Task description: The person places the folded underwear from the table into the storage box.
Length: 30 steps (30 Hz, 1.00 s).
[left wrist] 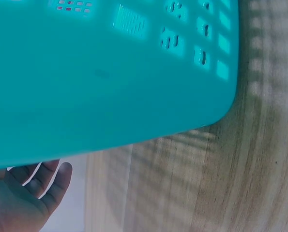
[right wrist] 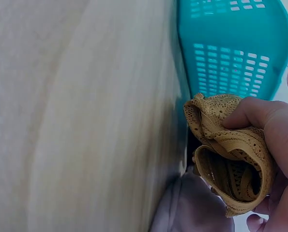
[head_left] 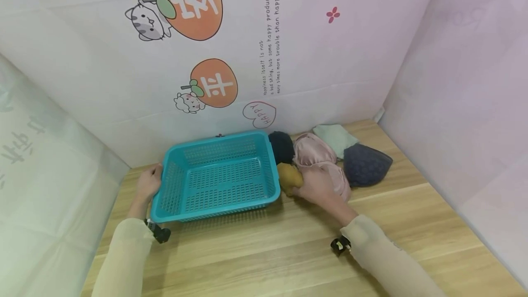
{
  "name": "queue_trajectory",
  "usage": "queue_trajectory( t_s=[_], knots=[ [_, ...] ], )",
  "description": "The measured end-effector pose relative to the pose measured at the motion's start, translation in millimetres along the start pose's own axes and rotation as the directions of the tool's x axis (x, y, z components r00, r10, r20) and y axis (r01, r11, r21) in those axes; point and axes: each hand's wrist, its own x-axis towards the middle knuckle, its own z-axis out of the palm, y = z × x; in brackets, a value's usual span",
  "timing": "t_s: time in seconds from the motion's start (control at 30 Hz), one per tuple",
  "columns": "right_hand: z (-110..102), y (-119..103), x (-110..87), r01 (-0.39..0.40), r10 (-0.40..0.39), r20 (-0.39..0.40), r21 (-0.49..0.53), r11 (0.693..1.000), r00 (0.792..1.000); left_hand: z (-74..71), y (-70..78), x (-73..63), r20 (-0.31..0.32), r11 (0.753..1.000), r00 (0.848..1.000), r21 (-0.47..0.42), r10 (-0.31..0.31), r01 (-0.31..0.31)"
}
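Right hand (head_left: pixel 314 186) pinched a mustard lacy garment (head_left: pixel 290 177), thumb pressing from one side and at least some fingers bent behind. Garment, probably a folded bra, was located just outside the right wall of the turquoise perforated basket (head_left: pixel 224 182); contact with that wall could not be told. Right wrist view showed the cloth doubled over with a hollow pocket gaping below the thumb; the pinch presumably kept the layers together.

Left hand (head_left: pixel 148 181) was at the basket's left rim, three fingers loosely bent beyond the wall. Thumb was hidden, so could not tell whether it gripped the rim or only rested there; placement probably steadied the basket.

Basket stood on the wood-grain table (head_left: pixel 255 251), nothing seen in it. Right of the basket: a black garment (head_left: pixel 282 147) close by its far right corner, then a pink satin bra (head_left: pixel 314 149), then, farther from it, a pale green folded cloth (head_left: pixel 335 139) and a navy patterned garment (head_left: pixel 366 165). Close grouping probably kept all within the right hand's reach.
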Motion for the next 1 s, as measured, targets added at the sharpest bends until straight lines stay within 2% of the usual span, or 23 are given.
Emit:
queue_trajectory(
  t_s=[0.33, 0.57, 0.7, 0.83, 1.0],
  knots=[
    [-15, 10, 2.5, -0.024, 0.024, -0.038, 0.016, 1.000, 0.999, 0.1, -1.6, 0.2, 0.000, 1.000, 1.000, 0.000, -0.009, 0.009],
    [-25, 13, 1.2, -0.115, 0.112, 0.033, 0.105, 0.988, 0.993, -0.9, 0.0, -1.3, 0.003, 1.000, 1.000, 0.000, -0.014, 0.014],
    [-29, 14, 4.0, -0.095, 0.093, 0.028, 0.095, 0.991, 0.995, -1.4, 1.0, -2.5, 0.007, 1.000, 1.000, -0.005, -0.020, 0.020],
    [-31, 15, 8.5, -0.052, 0.054, -0.022, 0.072, 0.996, 0.998, -1.8, 2.1, -3.6, 0.011, 1.000, 1.000, -0.003, -0.021, 0.021],
    [-33, 17, 12.0, -0.022, 0.029, -0.080, 0.092, 0.996, 0.996, -2.0, 2.5, -4.3, 0.018, 1.000, 1.000, 0.002, -0.024, 0.024]
  ],
)
